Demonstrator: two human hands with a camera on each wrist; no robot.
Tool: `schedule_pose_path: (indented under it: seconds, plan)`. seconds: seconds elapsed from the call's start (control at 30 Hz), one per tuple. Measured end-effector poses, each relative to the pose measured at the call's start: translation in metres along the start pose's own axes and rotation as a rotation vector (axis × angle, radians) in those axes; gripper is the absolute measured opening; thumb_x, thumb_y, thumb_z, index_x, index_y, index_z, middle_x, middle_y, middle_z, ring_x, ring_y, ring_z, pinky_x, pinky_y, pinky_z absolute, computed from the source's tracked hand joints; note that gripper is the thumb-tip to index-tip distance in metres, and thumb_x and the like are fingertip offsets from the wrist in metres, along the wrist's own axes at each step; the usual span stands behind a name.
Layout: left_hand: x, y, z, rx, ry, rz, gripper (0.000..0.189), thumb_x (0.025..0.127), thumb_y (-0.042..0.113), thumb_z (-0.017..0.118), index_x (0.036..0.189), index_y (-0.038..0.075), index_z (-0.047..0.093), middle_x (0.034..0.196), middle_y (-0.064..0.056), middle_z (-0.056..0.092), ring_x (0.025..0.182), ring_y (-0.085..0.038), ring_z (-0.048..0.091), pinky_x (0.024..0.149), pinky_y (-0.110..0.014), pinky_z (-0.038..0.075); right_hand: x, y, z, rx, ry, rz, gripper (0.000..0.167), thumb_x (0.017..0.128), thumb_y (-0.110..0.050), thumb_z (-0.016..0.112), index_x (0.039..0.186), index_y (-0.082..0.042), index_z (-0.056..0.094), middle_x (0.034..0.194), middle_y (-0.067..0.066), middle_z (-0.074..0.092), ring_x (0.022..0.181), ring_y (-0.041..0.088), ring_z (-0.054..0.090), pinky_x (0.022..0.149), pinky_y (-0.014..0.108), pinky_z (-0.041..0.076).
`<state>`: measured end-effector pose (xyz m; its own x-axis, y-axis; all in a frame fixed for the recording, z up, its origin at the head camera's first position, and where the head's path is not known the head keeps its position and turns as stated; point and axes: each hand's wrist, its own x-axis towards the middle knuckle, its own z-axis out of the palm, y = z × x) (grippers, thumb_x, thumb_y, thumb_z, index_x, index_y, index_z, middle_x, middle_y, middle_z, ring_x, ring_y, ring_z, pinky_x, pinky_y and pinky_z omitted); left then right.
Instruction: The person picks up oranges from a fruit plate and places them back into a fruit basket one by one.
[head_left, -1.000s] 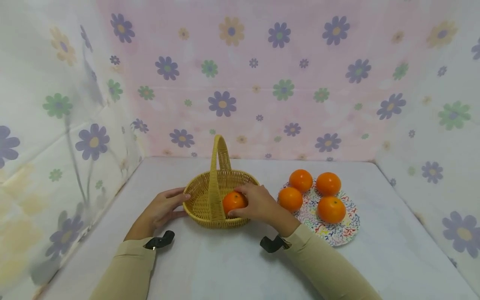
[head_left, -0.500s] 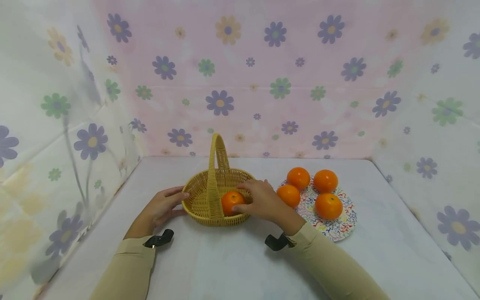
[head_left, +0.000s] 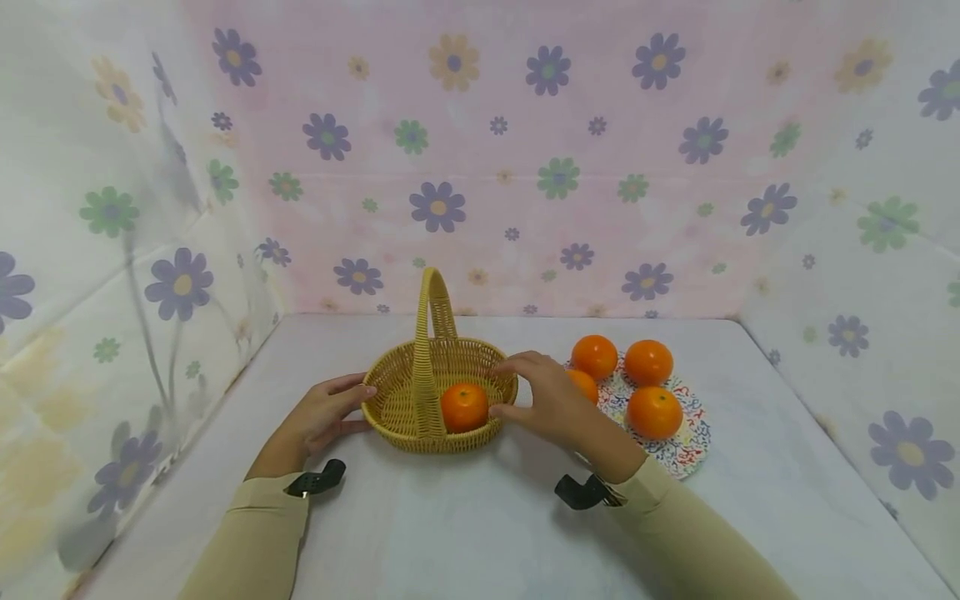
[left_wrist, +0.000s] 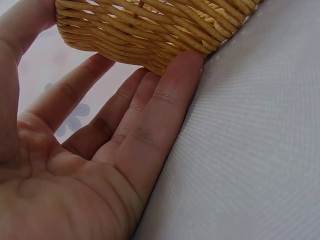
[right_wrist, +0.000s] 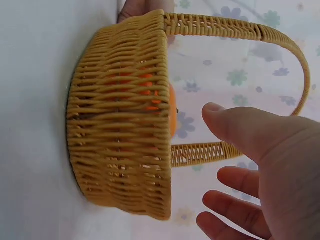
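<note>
A yellow-brown wicker basket (head_left: 390,421) with a tall arched handle stands on the table, holding one orange (head_left: 464,408) in its right half. My left hand (head_left: 324,417) holds the basket at its left end, thumb over the rim; in the left wrist view its fingers (left_wrist: 160,110) lie against the outer wall, low by the tabletop. At the right end, my right hand (head_left: 558,404) is apart from the orange, thumb and fingers spread with nothing between them. The right wrist view has this hand (right_wrist: 295,170) above the rim, the orange partly hidden behind the weave.
To the right lies a round plate (head_left: 693,433) with a multicoloured squiggle pattern. Several oranges (head_left: 655,413) sit on it, one partly covered by my right hand. Flower-print cloth walls (head_left: 480,167) enclose the white table (head_left: 450,533) at the back and sides.
My right hand has let go of the orange inside the basket and drawn back to the right, over the basket's right rim. The left hand has stayed at the left end.
</note>
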<state>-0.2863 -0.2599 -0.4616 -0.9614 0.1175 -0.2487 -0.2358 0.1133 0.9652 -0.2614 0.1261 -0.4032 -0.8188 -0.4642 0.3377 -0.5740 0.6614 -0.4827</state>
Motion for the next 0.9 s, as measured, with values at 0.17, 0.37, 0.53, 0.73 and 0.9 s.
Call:
schedule_pose_path:
  seconds: [0.17, 0.37, 0.53, 0.73, 0.9]
  plan:
    - [-0.001, -0.001, 0.000, -0.005, 0.006, -0.001, 0.073, 0.098, 0.033, 0.073, 0.158, 0.008, 0.041, 0.163, -0.016, 0.041, 0.146, -0.034, 0.045, 0.098, -0.045, 0.060, -0.006, 0.006, -0.009, -0.055, 0.030, 0.002, 0.052, 0.085, -0.041, 0.086, 0.128, -0.017, 0.069, 0.134, -0.002, 0.065, 0.129, 0.021, 0.060, 0.110, 0.045, 0.053]
    - [0.001, -0.001, 0.000, -0.010, 0.008, -0.017, 0.072, 0.097, 0.034, 0.075, 0.157, 0.010, 0.043, 0.161, -0.015, 0.043, 0.141, -0.031, 0.051, 0.097, -0.045, 0.061, -0.012, 0.009, -0.026, -0.082, 0.056, 0.044, 0.053, 0.084, -0.038, 0.087, 0.128, -0.017, 0.068, 0.137, 0.001, 0.064, 0.128, 0.025, 0.061, 0.106, 0.047, 0.056]
    - [0.001, 0.001, 0.000, 0.008, 0.000, -0.017, 0.072, 0.097, 0.035, 0.074, 0.157, 0.010, 0.044, 0.161, -0.014, 0.044, 0.141, -0.032, 0.051, 0.097, -0.044, 0.061, -0.012, 0.017, -0.038, -0.062, 0.053, 0.099, 0.053, 0.087, -0.039, 0.085, 0.131, -0.018, 0.066, 0.143, 0.003, 0.060, 0.130, 0.027, 0.059, 0.108, 0.049, 0.054]
    - [0.001, 0.002, -0.001, 0.012, 0.000, -0.022, 0.072, 0.096, 0.035, 0.075, 0.157, 0.011, 0.044, 0.160, -0.013, 0.045, 0.141, -0.032, 0.050, 0.098, -0.045, 0.061, -0.014, 0.023, -0.057, -0.040, 0.055, 0.133, 0.052, 0.086, -0.036, 0.086, 0.131, -0.016, 0.067, 0.144, 0.004, 0.060, 0.130, 0.031, 0.059, 0.110, 0.054, 0.052]
    - [0.002, 0.000, -0.001, 0.009, 0.000, -0.021, 0.072, 0.096, 0.035, 0.075, 0.157, 0.011, 0.044, 0.160, -0.013, 0.045, 0.140, -0.031, 0.051, 0.098, -0.045, 0.061, -0.014, 0.029, -0.070, -0.025, 0.025, 0.167, 0.052, 0.088, -0.035, 0.084, 0.132, -0.014, 0.066, 0.144, 0.006, 0.060, 0.135, 0.033, 0.055, 0.114, 0.058, 0.046]
